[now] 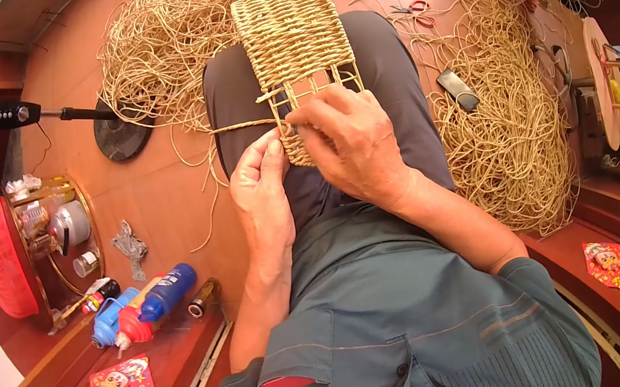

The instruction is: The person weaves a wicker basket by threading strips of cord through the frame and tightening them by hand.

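A partly woven straw basket [292, 30] lies across my lap, its far part densely woven and bare frame bars showing nearer me. My left hand [261, 181] is closed at the near left corner, thumb and fingers pinching the woven edge. Over the near end, my right hand [354, 142] has its fingers bent, with the fingertips pressed together at that corner where the cord meets the frame. A twisted straw cord [238, 126] runs out to the left from there. My right hand hides much of the near weave.
Heaps of loose straw cord lie on the floor at left [165, 46] and right [507, 130]. Red-handled scissors [420, 12] and a phone [458, 90] rest on the right. A standing fan [14, 115], blue flask [167, 292] and red mesh cover [4, 256] are at left.
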`<state>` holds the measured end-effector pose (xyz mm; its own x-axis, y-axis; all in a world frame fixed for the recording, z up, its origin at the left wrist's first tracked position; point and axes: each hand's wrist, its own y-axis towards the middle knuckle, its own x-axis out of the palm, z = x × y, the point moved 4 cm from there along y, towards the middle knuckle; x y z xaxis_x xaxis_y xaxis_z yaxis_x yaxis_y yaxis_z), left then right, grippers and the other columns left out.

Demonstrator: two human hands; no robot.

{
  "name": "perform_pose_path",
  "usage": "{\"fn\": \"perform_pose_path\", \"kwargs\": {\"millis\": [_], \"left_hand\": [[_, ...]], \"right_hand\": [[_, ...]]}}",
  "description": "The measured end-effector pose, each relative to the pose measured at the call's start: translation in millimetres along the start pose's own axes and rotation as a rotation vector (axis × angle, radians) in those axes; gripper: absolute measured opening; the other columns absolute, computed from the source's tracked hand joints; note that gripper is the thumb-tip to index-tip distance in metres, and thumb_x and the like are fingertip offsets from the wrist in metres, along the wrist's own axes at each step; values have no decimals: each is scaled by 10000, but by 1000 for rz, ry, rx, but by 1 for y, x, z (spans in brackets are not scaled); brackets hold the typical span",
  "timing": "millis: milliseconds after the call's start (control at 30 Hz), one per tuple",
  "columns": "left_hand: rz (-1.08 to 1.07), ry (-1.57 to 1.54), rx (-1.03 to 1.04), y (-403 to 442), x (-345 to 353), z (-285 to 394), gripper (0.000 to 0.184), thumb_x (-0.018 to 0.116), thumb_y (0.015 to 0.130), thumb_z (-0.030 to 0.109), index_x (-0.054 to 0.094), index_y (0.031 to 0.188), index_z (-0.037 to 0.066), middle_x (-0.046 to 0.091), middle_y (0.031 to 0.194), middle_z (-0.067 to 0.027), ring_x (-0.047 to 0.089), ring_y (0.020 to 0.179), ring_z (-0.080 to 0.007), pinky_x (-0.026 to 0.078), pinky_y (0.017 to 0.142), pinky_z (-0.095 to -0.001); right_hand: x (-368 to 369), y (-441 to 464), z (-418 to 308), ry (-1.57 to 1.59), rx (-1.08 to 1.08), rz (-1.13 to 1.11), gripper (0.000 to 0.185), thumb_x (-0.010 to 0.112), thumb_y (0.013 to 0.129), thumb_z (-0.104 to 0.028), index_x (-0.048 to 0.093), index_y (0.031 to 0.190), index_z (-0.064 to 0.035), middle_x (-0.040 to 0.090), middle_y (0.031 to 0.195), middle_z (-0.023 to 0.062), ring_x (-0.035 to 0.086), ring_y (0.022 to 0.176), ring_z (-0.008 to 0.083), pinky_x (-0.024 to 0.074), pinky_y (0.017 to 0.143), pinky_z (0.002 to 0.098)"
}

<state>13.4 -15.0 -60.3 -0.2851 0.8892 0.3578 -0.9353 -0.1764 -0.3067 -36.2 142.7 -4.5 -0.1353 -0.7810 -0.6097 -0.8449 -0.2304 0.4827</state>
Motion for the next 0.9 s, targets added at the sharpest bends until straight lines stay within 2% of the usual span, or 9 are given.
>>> {"fn": "perform_pose_path", "kwargs": {"millis": [67,100,200,267,500,567,667,767,900], "left_hand": [[-27,-95,-59,5,0,-1,287,666,1181,177,741,1357,-37,804,1263,-90,747,1100,-133,595,1024,-309],[-43,-142,-87,7,0,-1,278,664,1181,174,739,1338,-42,804,1251,-97,748,1096,-144,594,1028,-312],[-111,-266,-112,10,1,-4,190,691,1164,175,770,1268,36,807,1214,-64,727,1125,-141,554,1065,-327],[-109,-287,-103,12,0,-10,184,694,1158,159,754,1281,36,801,1215,-68,721,1134,-145,544,1075,-331],[-54,-356,17,10,9,-11,285,677,1155,114,619,1423,36,755,1300,-73,704,1181,-146,542,1080,-335],[-64,-374,10,13,7,-16,270,662,1162,109,606,1419,47,738,1302,-63,695,1194,-144,544,1079,-335],[-113,-437,8,16,3,-23,231,644,1171,101,601,1395,62,723,1276,-51,682,1204,-142,545,1084,-338],[-129,-472,6,16,7,-18,202,637,1175,100,600,1371,73,715,1243,-41,682,1184,-140,547,1080,-336],[-132,-466,6,14,7,-19,191,641,1177,112,595,1359,75,709,1246,-43,692,1157,-143,558,1059,-329]], "right_hand": [[-8,3,3,67,13,-10,206,727,951,8,759,1124,-98,690,1032,99,694,930,337,512,791,471],[-11,4,5,91,26,-20,214,722,948,22,757,1127,-90,690,1036,105,699,927,345,527,795,474],[-16,6,7,145,53,-56,232,711,944,51,753,1139,-67,693,1048,124,713,923,369,568,811,480],[-19,8,5,156,57,-88,236,711,948,58,750,1152,-55,695,1057,137,721,927,383,590,825,480],[-18,17,-3,69,24,-162,165,770,987,-51,750,1151,-53,697,1061,139,730,948,363,603,842,465],[-17,21,-9,17,-27,-186,144,764,1010,-103,747,1144,-55,699,1066,135,731,959,348,610,857,456],[-11,23,-20,-121,-148,-251,149,737,1051,-200,723,1079,-55,715,1028,138,748,912,336,630,805,450],[-1,18,-15,-125,45,-294,216,725,1066,-266,694,994,-64,741,924,140,773,809,331,630,708,459],[4,15,-15,-97,115,-300,234,729,1062,-261,679,956,-60,742,813,155,779,715,351,616,639,478]]}}
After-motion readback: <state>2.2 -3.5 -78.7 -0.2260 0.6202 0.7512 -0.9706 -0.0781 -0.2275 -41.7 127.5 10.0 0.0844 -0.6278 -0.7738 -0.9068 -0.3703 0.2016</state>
